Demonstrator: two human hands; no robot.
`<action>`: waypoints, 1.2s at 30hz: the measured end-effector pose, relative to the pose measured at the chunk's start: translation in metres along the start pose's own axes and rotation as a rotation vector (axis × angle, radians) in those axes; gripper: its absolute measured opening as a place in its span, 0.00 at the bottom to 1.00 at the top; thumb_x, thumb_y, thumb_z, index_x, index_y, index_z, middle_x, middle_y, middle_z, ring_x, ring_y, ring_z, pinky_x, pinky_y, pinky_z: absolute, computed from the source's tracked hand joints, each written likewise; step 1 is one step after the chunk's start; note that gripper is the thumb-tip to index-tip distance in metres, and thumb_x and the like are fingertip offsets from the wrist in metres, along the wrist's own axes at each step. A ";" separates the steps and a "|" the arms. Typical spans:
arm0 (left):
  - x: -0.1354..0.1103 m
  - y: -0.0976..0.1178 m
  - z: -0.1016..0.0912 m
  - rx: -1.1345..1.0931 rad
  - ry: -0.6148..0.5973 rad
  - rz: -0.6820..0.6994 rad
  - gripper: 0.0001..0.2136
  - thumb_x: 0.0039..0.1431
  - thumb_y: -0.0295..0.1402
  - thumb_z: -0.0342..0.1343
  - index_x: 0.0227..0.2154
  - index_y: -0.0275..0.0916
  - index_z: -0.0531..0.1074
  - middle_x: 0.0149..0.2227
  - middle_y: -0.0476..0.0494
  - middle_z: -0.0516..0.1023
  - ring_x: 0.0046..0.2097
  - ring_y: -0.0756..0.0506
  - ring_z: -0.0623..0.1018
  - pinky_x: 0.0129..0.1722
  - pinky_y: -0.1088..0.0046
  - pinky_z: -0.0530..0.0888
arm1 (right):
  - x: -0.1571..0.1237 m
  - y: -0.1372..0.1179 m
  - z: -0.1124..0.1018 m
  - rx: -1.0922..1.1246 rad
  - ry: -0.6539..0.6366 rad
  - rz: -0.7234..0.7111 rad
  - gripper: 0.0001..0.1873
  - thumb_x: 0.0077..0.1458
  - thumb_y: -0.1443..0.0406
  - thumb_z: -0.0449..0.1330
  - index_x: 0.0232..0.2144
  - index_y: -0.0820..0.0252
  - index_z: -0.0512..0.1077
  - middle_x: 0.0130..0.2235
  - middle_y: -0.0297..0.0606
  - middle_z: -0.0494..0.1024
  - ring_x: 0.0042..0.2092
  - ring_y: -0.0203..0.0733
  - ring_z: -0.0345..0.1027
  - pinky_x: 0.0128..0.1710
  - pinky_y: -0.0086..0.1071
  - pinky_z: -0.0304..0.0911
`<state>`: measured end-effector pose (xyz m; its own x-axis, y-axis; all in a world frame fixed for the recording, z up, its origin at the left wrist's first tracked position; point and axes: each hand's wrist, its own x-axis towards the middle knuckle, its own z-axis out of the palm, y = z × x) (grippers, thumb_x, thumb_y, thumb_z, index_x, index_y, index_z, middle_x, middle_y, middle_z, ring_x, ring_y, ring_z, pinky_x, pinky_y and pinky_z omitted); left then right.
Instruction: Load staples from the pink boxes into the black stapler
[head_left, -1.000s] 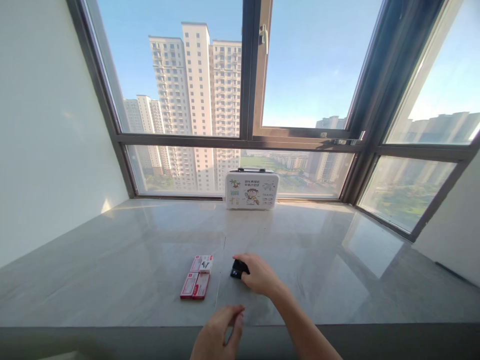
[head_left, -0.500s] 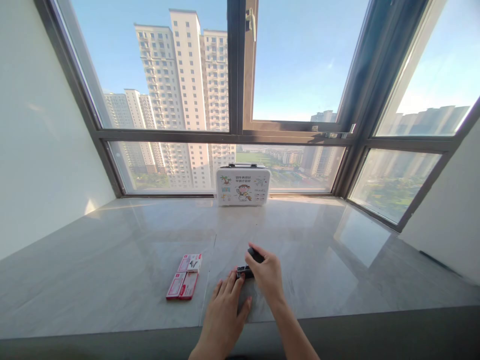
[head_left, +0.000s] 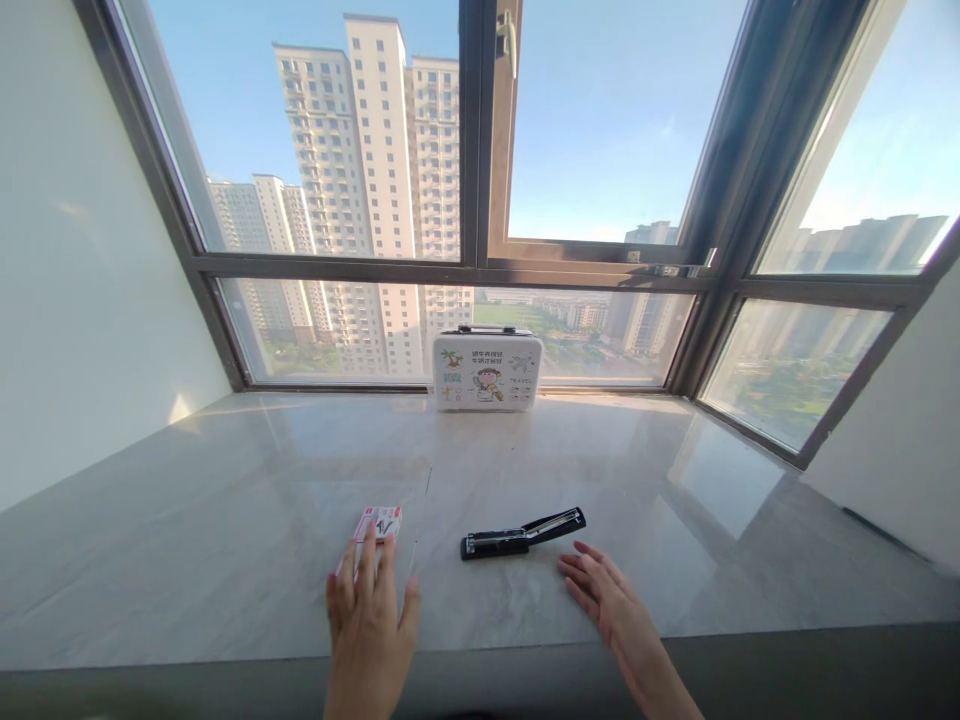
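A black stapler (head_left: 517, 534) lies on the grey marble sill with its top swung open, the raised arm pointing right and the metal channel showing. To its left, my left hand (head_left: 371, 600) is spread over the small red-and-white staple boxes (head_left: 386, 522), covering most of them; whether the fingers touch the boxes I cannot tell. The uncovered box has a stapler picture on it. My right hand (head_left: 611, 600) rests low to the right of the stapler, apart from it, fingers loosely extended and holding nothing.
A white carry case (head_left: 486, 372) with cartoon prints and a black handle stands upright against the window at the back. Dark window frames (head_left: 585, 270) border the sill (head_left: 225, 500). A white wall (head_left: 75, 250) rises on the left. The sill's front edge runs close to my wrists.
Both hands have let go of the stapler, which now lies opened out. My left hand has moved left over the staple boxes, and my right hand has drawn back to the right.
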<state>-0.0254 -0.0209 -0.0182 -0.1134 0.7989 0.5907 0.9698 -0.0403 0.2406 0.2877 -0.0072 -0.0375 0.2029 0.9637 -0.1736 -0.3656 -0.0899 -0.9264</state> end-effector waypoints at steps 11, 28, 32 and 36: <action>-0.001 0.020 -0.022 -0.381 -0.492 0.225 0.14 0.61 0.33 0.54 0.48 0.53 0.74 0.49 0.49 0.78 0.52 0.42 0.73 0.51 0.64 0.68 | -0.012 -0.003 0.075 -0.969 -0.445 -0.199 0.19 0.63 0.52 0.51 0.34 0.59 0.74 0.24 0.33 0.75 0.27 0.38 0.67 0.28 0.28 0.56; 0.026 0.052 0.015 -0.791 -0.552 0.191 0.21 0.54 0.34 0.60 0.53 0.46 0.71 0.47 0.46 0.76 0.47 0.44 0.75 0.50 0.69 0.72 | 0.008 -0.048 0.044 -1.292 -0.280 -0.454 0.09 0.54 0.59 0.60 0.34 0.54 0.78 0.25 0.32 0.75 0.28 0.39 0.67 0.29 0.28 0.51; 0.027 0.052 0.014 -0.772 -0.563 0.190 0.21 0.54 0.35 0.60 0.52 0.45 0.72 0.46 0.45 0.77 0.46 0.43 0.75 0.49 0.68 0.72 | 0.012 -0.058 0.086 -1.479 -0.492 -0.500 0.05 0.44 0.64 0.65 0.26 0.50 0.81 0.26 0.36 0.78 0.31 0.44 0.70 0.32 0.31 0.54; 0.028 0.055 0.010 -0.738 -0.546 0.202 0.19 0.52 0.34 0.60 0.49 0.47 0.73 0.45 0.48 0.78 0.48 0.43 0.75 0.48 0.68 0.72 | 0.022 -0.063 0.110 -1.560 -0.596 -0.443 0.08 0.34 0.71 0.65 0.19 0.52 0.79 0.21 0.37 0.75 0.28 0.45 0.69 0.33 0.32 0.56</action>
<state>0.0266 0.0059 0.0037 0.3408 0.8986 0.2765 0.5568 -0.4299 0.7108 0.2149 0.0476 0.0537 -0.4324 0.9011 -0.0319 0.8483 0.3945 -0.3531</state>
